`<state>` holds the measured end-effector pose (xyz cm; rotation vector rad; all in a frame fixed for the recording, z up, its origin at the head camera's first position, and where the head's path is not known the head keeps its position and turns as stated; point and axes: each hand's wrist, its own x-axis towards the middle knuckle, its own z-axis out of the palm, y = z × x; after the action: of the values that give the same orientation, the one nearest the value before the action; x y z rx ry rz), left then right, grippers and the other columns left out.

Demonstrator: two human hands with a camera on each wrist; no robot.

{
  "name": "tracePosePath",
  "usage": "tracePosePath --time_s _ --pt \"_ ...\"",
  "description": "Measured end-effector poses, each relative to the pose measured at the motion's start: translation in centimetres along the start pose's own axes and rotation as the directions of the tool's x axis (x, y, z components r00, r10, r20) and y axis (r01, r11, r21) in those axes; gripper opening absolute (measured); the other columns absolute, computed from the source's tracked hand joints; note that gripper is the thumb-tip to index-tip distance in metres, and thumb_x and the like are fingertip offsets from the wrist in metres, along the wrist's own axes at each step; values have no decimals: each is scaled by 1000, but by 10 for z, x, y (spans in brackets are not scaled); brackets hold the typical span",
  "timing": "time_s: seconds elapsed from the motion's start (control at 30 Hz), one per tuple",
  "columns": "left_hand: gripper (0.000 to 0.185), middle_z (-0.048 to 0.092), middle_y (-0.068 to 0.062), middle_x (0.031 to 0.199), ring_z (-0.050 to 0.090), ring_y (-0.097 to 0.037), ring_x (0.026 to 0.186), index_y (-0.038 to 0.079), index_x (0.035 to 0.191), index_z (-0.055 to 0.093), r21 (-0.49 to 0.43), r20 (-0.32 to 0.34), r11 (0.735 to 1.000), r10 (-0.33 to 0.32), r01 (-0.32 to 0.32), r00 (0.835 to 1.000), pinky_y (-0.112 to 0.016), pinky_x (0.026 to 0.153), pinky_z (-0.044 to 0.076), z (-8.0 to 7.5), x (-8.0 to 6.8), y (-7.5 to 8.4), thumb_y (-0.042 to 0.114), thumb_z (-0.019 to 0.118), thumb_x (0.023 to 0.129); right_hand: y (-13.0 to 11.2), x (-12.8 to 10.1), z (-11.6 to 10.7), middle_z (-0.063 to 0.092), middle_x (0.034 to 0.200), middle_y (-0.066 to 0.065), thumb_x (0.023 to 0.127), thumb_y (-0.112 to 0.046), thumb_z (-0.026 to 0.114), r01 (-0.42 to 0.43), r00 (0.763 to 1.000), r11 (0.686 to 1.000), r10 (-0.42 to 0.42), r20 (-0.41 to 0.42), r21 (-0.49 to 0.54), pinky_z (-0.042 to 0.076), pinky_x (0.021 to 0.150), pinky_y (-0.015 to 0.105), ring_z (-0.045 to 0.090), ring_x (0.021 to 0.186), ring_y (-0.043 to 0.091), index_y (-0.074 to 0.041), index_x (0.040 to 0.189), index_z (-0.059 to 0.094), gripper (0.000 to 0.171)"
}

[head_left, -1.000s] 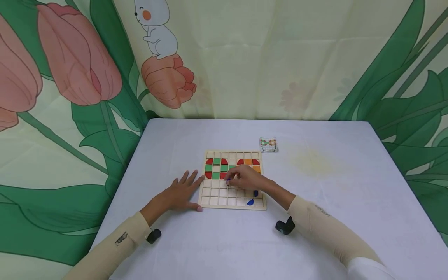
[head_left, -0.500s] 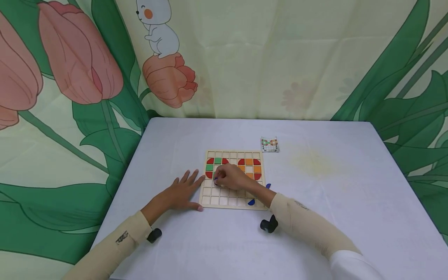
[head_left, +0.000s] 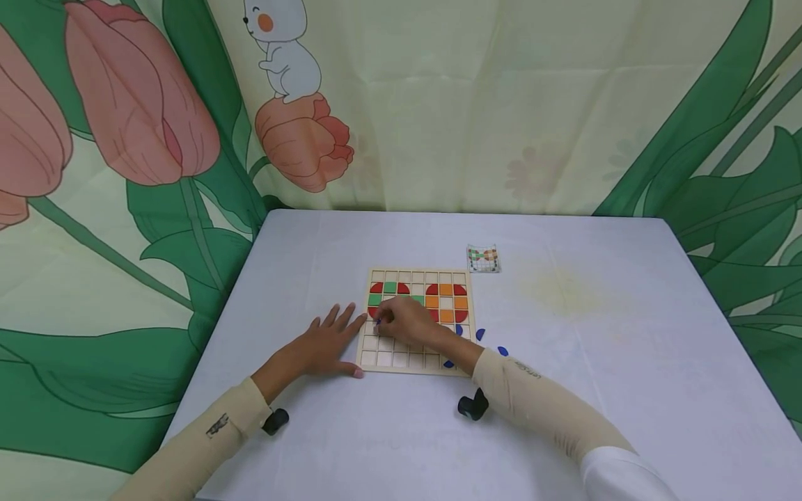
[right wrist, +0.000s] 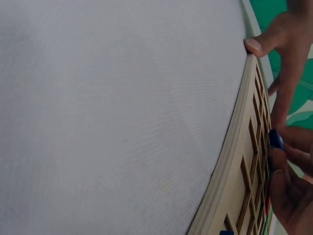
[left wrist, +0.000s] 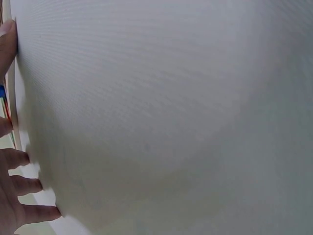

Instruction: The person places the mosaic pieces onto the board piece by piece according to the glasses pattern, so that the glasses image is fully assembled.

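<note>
Blue piece (head_left: pixel 376 321) pinched in right hand (head_left: pixel 406 323) fingertips, over the left edge of the wooden grid board (head_left: pixel 416 362). Left hand (head_left: pixel 326 340) flat, fingers spread, on the surface (head_left: pixel 595 334), touching the board's left rim. Loose blue pieces (head_left: pixel 502 351) right of the board; pattern card (head_left: pixel 482 259) far right.

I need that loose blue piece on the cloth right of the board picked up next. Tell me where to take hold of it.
Pinch the loose blue piece across its thin edges, coming from above. It lies flat on the table, apart from the board, so only its rim offers purchase. The right hand is nearest, though it pinches another blue piece.
</note>
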<state>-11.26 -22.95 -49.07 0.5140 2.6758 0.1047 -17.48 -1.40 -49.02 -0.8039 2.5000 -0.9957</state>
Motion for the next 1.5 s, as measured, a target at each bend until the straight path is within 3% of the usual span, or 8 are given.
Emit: tracePosePath --time_s 0.57,0.9,1.17,1.5 --pt "113 8 -14 169 8 -47 154 21 162 18 -4 -16 1000 22 -23 1000 -71 113 25 3 2 -4 79 63 76 -2 -2 6 74 86 -5 88 -21 78 52 998 995 -55 -31 -85 49 68 23 62 79 9 -12 102 79 16" --pt "113 8 -15 169 7 -47 154 20 162 18 8 -8 1000 15 -15 1000 -72 113 24 2 1 -3 78 65 77 -5 -5 5 73 90 0 86 -24 81 34 997 993 -42 -65 -116 49 66 24 60 78 13 -8 111 76 30" --pt "112 9 -14 169 8 -47 154 21 162 18 7 -13 1000 13 -13 1000 -71 113 24 3 1 -2 77 65 77 -1 -4 8 76 88 -1 86 -26 81 61 994 985 -75 -84 -159 51 70 22 65 81 11 -10 101 80 22" --pt "112 9 -15 169 8 -47 154 21 162 18 -1 -16 1000 16 -16 1000 -71 114 23 2 1 -1 77 65 78 -4 -2 8 77 94 1 87 -21 79 97 992 985 -108 -70 -145 53 73 25 67 87 14 -9 108 78 24"
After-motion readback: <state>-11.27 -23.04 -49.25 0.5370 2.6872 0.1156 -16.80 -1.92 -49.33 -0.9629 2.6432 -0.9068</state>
